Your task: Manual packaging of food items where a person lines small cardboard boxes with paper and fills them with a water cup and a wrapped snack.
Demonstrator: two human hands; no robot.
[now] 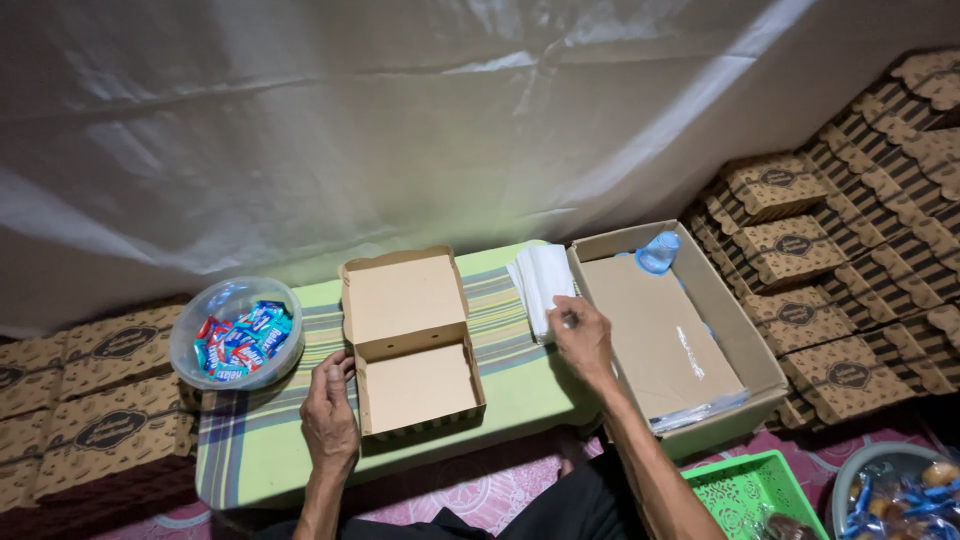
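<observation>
Hands work at the near edge of the bench (pixel 260 450): left hand (pixel 328 418) rests open against the open cardboard box (pixel 412 345); right hand (pixel 583 340) pinches a sheet on the white paper stack (pixel 541 285) just beyond. Lining seems under way; the sheet must lift cleanly and cross leftward into the box.

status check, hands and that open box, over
Left hand steadying the open cardboard box, box empty. Right hand on the stack of white papers. Nothing between the two.
</observation>
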